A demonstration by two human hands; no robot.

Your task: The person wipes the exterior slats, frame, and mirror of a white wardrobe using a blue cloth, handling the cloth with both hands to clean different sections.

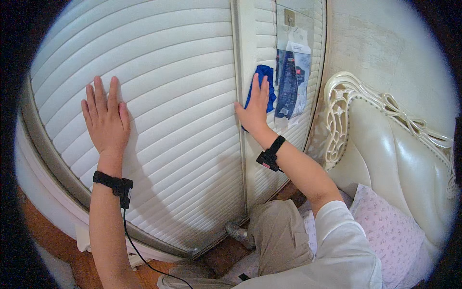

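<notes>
My left hand (107,118) lies flat on the white slatted sliding door (183,82), fingers spread and nothing in it. Over to the right, my right hand (255,107) holds a crumpled blue cloth (264,77) against the door surface, just beside the upright door frame (245,48). The fingers point upward over the cloth, and the palm hides part of it. Right of the cloth, a blue and white plastic package (287,82) hangs on the door below a small hook (289,18).
A cream padded headboard (380,135) with a carved, pierced border stands at the right. In front of it rests a pink flowered pillow (385,236). My bent knee (279,231) is close to the door's lower part. A black cable (139,255) trails from my left wristband.
</notes>
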